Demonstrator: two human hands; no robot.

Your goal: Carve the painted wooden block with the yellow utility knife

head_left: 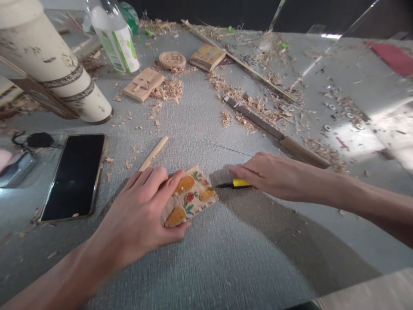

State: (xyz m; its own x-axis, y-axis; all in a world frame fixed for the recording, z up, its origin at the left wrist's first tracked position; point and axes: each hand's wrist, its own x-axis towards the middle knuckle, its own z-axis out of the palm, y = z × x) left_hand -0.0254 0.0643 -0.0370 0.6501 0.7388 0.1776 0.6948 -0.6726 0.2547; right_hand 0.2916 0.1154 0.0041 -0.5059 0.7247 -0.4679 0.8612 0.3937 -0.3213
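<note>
My left hand [142, 211] is wrapped round a carved wooden block [193, 196] painted with orange shapes, green leaves and a red spot, holding it against the grey table. My right hand [264, 174] grips a yellow and black carving knife [240, 183]. The dark tip of this tool points left and lies at the block's right edge; whether it touches the wood I cannot tell. Just beyond my left fingers lies a thin wooden stick [155, 153].
On the left are a phone [75, 176], a large cup [71, 77] and a bottle [118, 47]. Small carved blocks [144, 84] and wood shavings [171, 89] lie farther back. A long file [254, 120] with a wooden handle rests beyond my right hand.
</note>
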